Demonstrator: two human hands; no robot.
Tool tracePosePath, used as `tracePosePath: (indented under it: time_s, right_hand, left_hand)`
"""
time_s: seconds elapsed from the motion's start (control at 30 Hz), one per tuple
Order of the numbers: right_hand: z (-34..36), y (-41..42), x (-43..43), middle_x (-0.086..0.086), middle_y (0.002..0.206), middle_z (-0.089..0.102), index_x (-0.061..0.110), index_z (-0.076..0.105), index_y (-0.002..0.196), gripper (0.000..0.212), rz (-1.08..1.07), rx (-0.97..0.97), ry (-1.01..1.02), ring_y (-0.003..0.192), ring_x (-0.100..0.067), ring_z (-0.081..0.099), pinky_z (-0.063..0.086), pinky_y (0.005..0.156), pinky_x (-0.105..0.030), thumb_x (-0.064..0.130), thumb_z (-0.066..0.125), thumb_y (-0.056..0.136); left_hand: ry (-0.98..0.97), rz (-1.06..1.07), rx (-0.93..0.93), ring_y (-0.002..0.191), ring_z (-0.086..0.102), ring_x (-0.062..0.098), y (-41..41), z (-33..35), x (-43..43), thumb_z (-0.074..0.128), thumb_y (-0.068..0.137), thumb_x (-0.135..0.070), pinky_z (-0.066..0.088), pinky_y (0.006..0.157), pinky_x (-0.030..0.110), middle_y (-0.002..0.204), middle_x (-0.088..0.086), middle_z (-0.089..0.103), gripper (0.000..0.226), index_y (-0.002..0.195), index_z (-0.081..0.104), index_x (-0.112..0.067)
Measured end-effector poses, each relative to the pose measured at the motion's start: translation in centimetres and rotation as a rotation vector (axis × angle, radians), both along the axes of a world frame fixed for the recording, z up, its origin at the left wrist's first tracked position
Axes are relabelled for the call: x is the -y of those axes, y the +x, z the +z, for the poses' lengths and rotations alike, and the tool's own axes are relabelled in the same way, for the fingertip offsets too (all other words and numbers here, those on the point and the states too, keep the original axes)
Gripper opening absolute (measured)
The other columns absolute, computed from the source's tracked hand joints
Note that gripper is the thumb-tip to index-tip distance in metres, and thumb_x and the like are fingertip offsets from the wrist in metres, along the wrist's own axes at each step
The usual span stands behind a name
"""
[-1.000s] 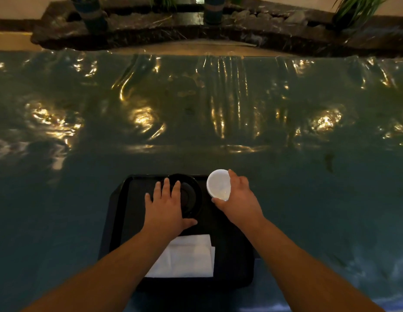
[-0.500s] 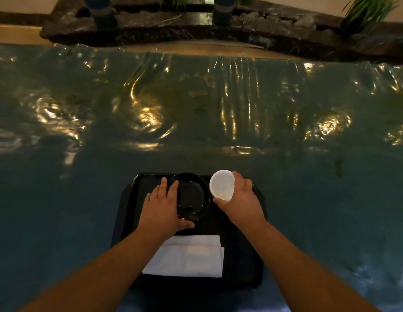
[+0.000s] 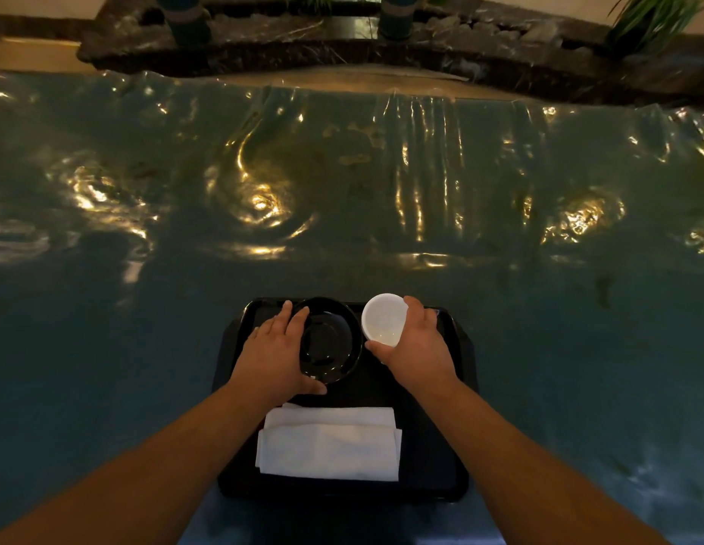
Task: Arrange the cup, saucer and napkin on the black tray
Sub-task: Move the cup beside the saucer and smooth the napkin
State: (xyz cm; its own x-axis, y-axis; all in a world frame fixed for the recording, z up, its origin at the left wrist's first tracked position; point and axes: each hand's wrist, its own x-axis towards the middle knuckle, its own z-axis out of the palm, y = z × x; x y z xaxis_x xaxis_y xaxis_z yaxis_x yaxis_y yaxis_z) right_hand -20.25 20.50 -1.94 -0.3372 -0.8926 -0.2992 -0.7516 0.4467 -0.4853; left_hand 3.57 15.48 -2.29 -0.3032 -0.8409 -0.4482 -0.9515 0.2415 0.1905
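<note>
A black tray (image 3: 433,458) lies on the table in front of me. On its far half sits a glossy black saucer (image 3: 328,340). My left hand (image 3: 273,354) rests on the saucer's left rim, thumb at its near edge and fingers at its far left edge. My right hand (image 3: 419,348) holds a white cup (image 3: 383,318) just right of the saucer, over the tray's far right part. A folded white napkin (image 3: 330,446) lies flat on the tray's near half.
The table (image 3: 539,328) wears a wrinkled, shiny blue-green plastic cover. Beyond its far edge runs a dark stone planter (image 3: 342,45) with plants and two striped pots.
The left hand slid leftward off the saucer's top to its rim, uncovering the saucer. The right hand keeps the cup beside it. The camera view shifted slightly.
</note>
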Motion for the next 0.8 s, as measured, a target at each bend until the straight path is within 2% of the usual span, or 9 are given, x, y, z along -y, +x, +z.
tracePosePath:
  time_s: [0.13, 0.2, 0.3, 0.33, 0.4, 0.47, 0.53, 0.6, 0.8]
  right_hand:
    - [-0.1, 0.2, 0.1, -0.010, 0.137, 0.042, 0.027, 0.025, 0.144, 0.098, -0.008, -0.006, 0.002, 0.105, -0.032, 0.062, 0.055, 0.075, -0.041, 0.058, 0.084, 0.072]
    - [0.0, 0.2, -0.1, -0.009, 0.139, 0.042, 0.027, 0.024, 0.145, 0.099, 0.005, -0.010, 0.006, 0.105, -0.032, 0.062, 0.056, 0.075, -0.041, 0.060, 0.082, 0.073]
    - [0.7, 0.3, -1.3, -0.008, 0.143, 0.039, 0.026, 0.021, 0.152, 0.102, 0.047, -0.053, -0.013, 0.113, -0.030, 0.056, 0.055, 0.083, -0.044, 0.060, 0.080, 0.076]
    - [1.0, 0.3, -2.0, -0.008, 0.142, 0.041, 0.023, 0.024, 0.152, 0.099, 0.088, -0.109, -0.070, 0.116, -0.029, 0.052, 0.053, 0.088, -0.044, 0.057, 0.080, 0.078]
    - [1.4, 0.4, -4.0, -0.008, 0.137, 0.047, 0.017, 0.037, 0.147, 0.083, 0.206, -0.198, -0.269, 0.118, -0.027, 0.048, 0.047, 0.096, -0.042, 0.047, 0.077, 0.081]
    - [1.3, 0.7, -6.2, -0.005, 0.130, 0.052, 0.017, 0.048, 0.138, 0.062, 0.341, -0.173, -0.400, 0.117, -0.024, 0.049, 0.046, 0.100, -0.039, 0.041, 0.070, 0.085]
    - [0.6, 1.3, -8.4, -0.001, 0.123, 0.053, 0.020, 0.055, 0.132, 0.050, 0.513, -0.124, -0.399, 0.113, -0.020, 0.050, 0.048, 0.097, -0.037, 0.041, 0.066, 0.089]
    - [-0.4, 1.6, -10.3, 0.002, 0.121, 0.054, 0.024, 0.056, 0.131, 0.045, 0.655, -0.101, -0.334, 0.110, -0.018, 0.050, 0.049, 0.094, -0.035, 0.045, 0.062, 0.091]
    - [-2.3, 0.8, -12.3, -0.002, 0.136, 0.054, 0.032, 0.046, 0.137, 0.054, 0.769, -0.111, -0.076, 0.122, -0.023, 0.052, 0.046, 0.102, -0.040, 0.059, 0.051, 0.091]
  left_hand:
    - [0.012, -0.023, -0.010, 0.151, 0.015, 0.032, 0.3, -0.1, 0.3, 0.082, 0.050, -0.078, 0.021, 0.120, 0.048, 0.169, 0.004, -0.004, 0.144, 0.158, -0.002, -0.032]
    - [0.016, -0.050, -0.006, 0.153, 0.007, 0.031, 0.4, -0.2, 0.3, 0.079, 0.054, -0.079, 0.015, 0.122, 0.050, 0.169, 0.006, -0.007, 0.140, 0.158, -0.004, -0.033]
    - [-0.059, -0.114, -0.043, 0.154, -0.005, 0.027, 0.8, -0.3, -0.6, 0.066, 0.066, -0.082, 0.006, 0.123, 0.052, 0.169, 0.006, -0.009, 0.124, 0.159, 0.003, -0.031]
    - [-0.108, -0.143, -0.096, 0.154, -0.001, 0.027, 1.1, -0.2, -1.3, 0.063, 0.071, -0.081, 0.009, 0.123, 0.053, 0.169, 0.006, -0.002, 0.113, 0.159, 0.013, -0.028]
    - [-0.227, -0.235, -0.238, 0.148, 0.027, 0.031, 2.1, -0.1, -3.1, 0.062, 0.080, -0.069, 0.026, 0.118, 0.052, 0.162, 0.008, 0.029, 0.084, 0.147, 0.044, -0.021]
    - [-0.353, -0.354, -0.328, 0.121, 0.054, 0.028, 3.0, -0.3, -5.2, 0.061, 0.087, -0.055, 0.046, 0.100, 0.045, 0.133, 0.005, 0.057, 0.050, 0.122, 0.064, -0.019]
    - [-0.379, -0.456, -0.329, 0.098, 0.058, 0.022, 3.6, -0.6, -6.8, 0.058, 0.090, -0.046, 0.051, 0.080, 0.038, 0.109, 0.000, 0.063, 0.030, 0.103, 0.068, -0.021]
    - [-0.340, -0.502, -0.301, 0.091, 0.057, 0.018, 3.9, -0.8, -7.9, 0.058, 0.090, -0.045, 0.051, 0.073, 0.035, 0.101, -0.003, 0.063, 0.024, 0.097, 0.068, -0.024]
    - [-0.254, -0.496, -0.265, 0.102, 0.061, 0.018, 5.2, -1.8, -10.1, 0.064, 0.083, -0.049, 0.055, 0.082, 0.035, 0.118, -0.004, 0.065, 0.028, 0.103, 0.067, -0.030]
